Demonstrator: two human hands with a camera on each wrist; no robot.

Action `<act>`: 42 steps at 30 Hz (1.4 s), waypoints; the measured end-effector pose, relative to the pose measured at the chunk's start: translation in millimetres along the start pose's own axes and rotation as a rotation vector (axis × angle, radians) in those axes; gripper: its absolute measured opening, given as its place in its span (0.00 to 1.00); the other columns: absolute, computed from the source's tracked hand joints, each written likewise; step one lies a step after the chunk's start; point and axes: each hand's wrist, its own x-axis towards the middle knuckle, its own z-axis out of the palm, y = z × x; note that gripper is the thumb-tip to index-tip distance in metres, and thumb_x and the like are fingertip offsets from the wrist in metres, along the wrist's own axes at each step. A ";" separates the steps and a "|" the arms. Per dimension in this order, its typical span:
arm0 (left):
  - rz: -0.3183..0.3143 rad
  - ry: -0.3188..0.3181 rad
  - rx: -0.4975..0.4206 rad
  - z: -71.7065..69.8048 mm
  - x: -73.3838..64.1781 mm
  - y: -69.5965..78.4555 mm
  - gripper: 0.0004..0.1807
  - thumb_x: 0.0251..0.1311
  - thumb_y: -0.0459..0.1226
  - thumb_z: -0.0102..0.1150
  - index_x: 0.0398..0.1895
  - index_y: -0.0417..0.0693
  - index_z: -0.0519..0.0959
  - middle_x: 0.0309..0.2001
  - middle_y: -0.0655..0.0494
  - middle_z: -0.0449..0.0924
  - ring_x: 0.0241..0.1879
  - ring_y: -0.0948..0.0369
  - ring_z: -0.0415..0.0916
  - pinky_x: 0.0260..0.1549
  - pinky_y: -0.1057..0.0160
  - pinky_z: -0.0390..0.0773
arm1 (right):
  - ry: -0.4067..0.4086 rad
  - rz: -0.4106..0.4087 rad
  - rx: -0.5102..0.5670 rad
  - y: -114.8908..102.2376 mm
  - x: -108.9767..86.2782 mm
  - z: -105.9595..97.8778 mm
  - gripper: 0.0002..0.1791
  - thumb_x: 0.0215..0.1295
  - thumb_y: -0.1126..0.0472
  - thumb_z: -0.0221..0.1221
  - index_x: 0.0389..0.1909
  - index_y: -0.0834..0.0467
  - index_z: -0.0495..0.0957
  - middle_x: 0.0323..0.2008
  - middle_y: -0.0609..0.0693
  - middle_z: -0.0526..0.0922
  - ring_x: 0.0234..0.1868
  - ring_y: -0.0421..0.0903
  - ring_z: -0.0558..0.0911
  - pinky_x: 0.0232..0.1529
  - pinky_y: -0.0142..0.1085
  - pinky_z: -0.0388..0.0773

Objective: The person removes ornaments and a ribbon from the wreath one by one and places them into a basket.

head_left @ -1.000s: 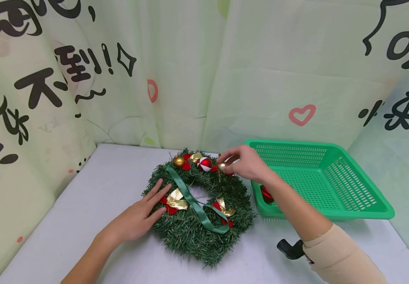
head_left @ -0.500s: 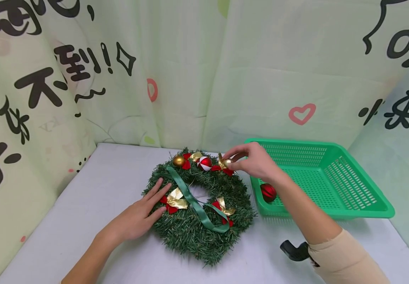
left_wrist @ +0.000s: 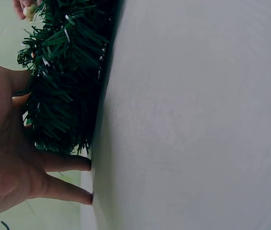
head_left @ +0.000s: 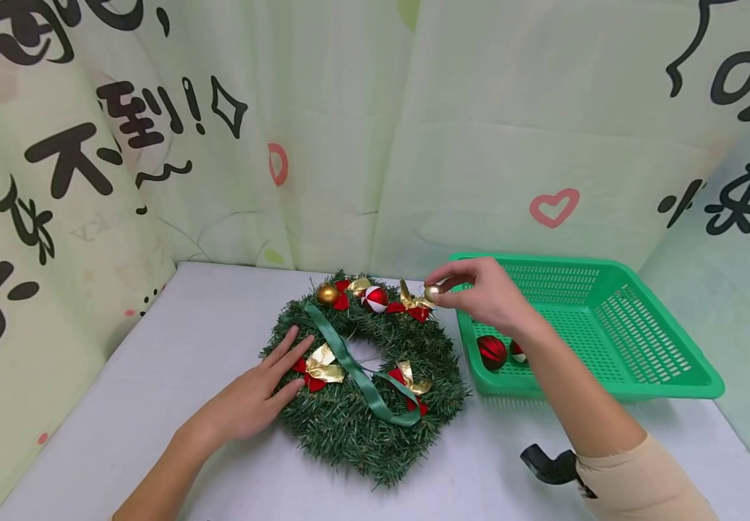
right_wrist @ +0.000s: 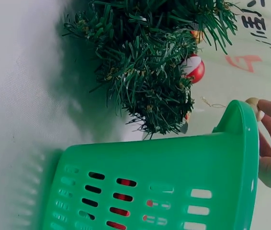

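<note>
A green Christmas wreath (head_left: 361, 434) lies on the white table, with a green ribbon (head_left: 361, 380) across it and red-and-gold bows (head_left: 322, 365) around the ring. My left hand (head_left: 251, 401) rests on its left side, fingers spread and straight; in the left wrist view two fingertips reach down by the table. Between thumb and fingertips my right hand (head_left: 488, 293) pinches a small gold bauble (head_left: 432, 293), just right of the wreath's upper-right bow (head_left: 410, 302). A darker gold bauble (head_left: 327, 294) and a red-and-white bauble (head_left: 375, 299) sit at the wreath's top.
To the right stands a green perforated basket (head_left: 661, 318), its left rim close to the wreath and below the right hand. It contains a red bauble (head_left: 492, 352) and a red-and-white bauble (head_left: 518, 352). A printed curtain (head_left: 466, 145) hangs behind the table.
My right hand has moved right with the gold bauble, from over the upper-right bow toward the basket, uncovering the bow and the baubles in the basket. The left hand stays put.
</note>
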 end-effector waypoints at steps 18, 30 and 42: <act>0.001 0.000 -0.006 0.5 0.5 -1.0 0.36 0.82 0.54 0.42 0.86 0.69 0.42 0.86 0.56 0.32 0.75 0.34 0.62 0.65 0.29 0.69 | 0.043 0.028 0.053 9.5 -10.0 -11.6 0.14 0.68 0.55 0.70 0.53 0.50 0.87 0.53 0.51 0.86 0.58 0.51 0.80 0.46 0.44 0.81; 0.007 -0.003 -0.015 0.7 0.1 -1.4 0.36 0.82 0.55 0.41 0.86 0.68 0.42 0.87 0.56 0.32 0.76 0.34 0.60 0.65 0.29 0.68 | 0.064 0.047 0.041 15.6 -18.0 -18.9 0.15 0.69 0.52 0.69 0.54 0.48 0.87 0.52 0.51 0.87 0.60 0.51 0.79 0.55 0.46 0.74; 0.006 -0.001 -0.012 -0.9 -0.8 -0.5 0.36 0.82 0.56 0.40 0.86 0.69 0.42 0.87 0.56 0.32 0.76 0.34 0.60 0.65 0.28 0.68 | 0.082 0.061 0.031 23.7 -23.0 -22.7 0.21 0.69 0.46 0.69 0.58 0.51 0.85 0.57 0.51 0.85 0.62 0.51 0.78 0.54 0.47 0.72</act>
